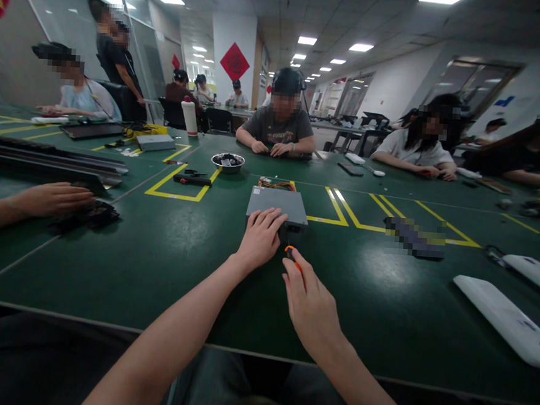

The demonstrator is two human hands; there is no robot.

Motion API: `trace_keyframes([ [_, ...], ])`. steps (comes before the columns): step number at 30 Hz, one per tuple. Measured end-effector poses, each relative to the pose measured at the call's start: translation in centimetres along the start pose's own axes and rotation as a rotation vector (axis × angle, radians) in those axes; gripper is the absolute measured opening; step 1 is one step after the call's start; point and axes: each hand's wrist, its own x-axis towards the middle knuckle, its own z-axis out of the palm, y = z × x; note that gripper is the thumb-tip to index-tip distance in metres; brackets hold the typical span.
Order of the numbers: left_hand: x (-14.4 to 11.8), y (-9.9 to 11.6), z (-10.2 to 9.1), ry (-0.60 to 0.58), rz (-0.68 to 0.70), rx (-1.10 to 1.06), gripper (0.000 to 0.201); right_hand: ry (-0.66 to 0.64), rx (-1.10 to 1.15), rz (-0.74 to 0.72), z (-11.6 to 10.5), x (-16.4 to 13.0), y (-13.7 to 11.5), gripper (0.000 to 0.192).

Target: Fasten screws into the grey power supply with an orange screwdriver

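Pressing down on the near edge of a grey metal box point(276, 204), the left hand point(261, 237) lies flat with its fingers spread and released, gripping nothing. The box sits on the dark green bench point(164, 263), straight ahead of the person and just inside a rectangle of yellow floor-style tape lines point(343, 211). Coloured wires point(275, 184) stick out from its far side. The right hand point(311, 304) is just beside the left, its fingers clenched round an orange-handled screwdriver point(291, 256) whose tip points toward the box's near side; the tip itself is hidden behind a dark part at the box's edge. Farther back on the bench stand a small metal bowl point(227, 161) with dark small parts in it and a black tool point(192, 179). A co-worker's hand point(51, 198) rests on dark parts at the left, beside long black rails point(46, 161). White elongated covers point(505, 317) lie at the right. Across the bench, a seated person point(281, 126) has both hands on the surface.
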Motion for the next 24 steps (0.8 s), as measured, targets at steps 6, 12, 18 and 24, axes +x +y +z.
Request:
trace_keyframes([
  [6,0.07,0.03,0.1,0.028,-0.016,-0.012,0.041,0.076,-0.006,0.139,-0.68,0.67,1.06,0.022],
  [12,0.11,0.06,0.25,0.034,-0.02,0.003,0.04,0.013,0.085,0.064,-0.65,0.38,0.54,0.023],
  [18,0.2,0.06,0.29,0.042,-0.028,0.007,0.038,0.016,0.035,0.023,-0.45,0.38,0.64,0.024],
  [24,0.26,0.19,0.22,0.041,-0.041,0.001,0.037,-0.001,0.077,0.124,-0.95,0.93,0.25,0.02],
])
